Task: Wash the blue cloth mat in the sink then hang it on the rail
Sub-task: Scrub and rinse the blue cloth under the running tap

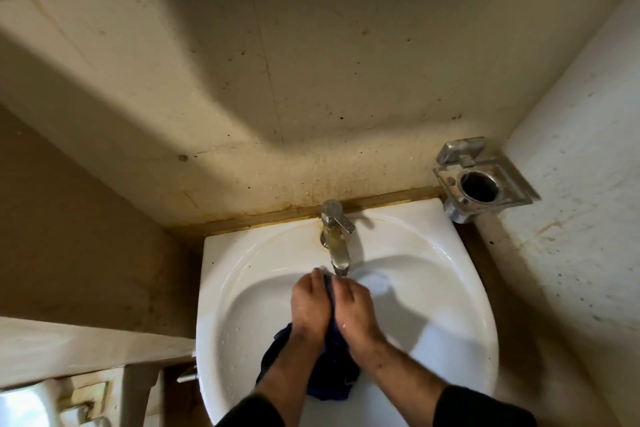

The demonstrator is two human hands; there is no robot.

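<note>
While both hands work side by side under the tap (335,239), the left hand (309,305) and right hand (354,308) each grip the blue cloth (332,371), fingers curled round it. It's bunched between them, hanging down inside the white sink (450,288). A metal holder (479,180) sits on the wall, off right.

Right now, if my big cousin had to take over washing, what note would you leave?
Left hand: grips the blue cloth mat.
Right hand: grips it too, pressed against the left.
Mat: bunched between both hands inside the white sink, its top just under the tap spout; the rest hangs toward the front of the bowl.
Done: mat is in the sink, washing under way.
Left: finish washing, then hang it on the rail, which is out of view.
</note>
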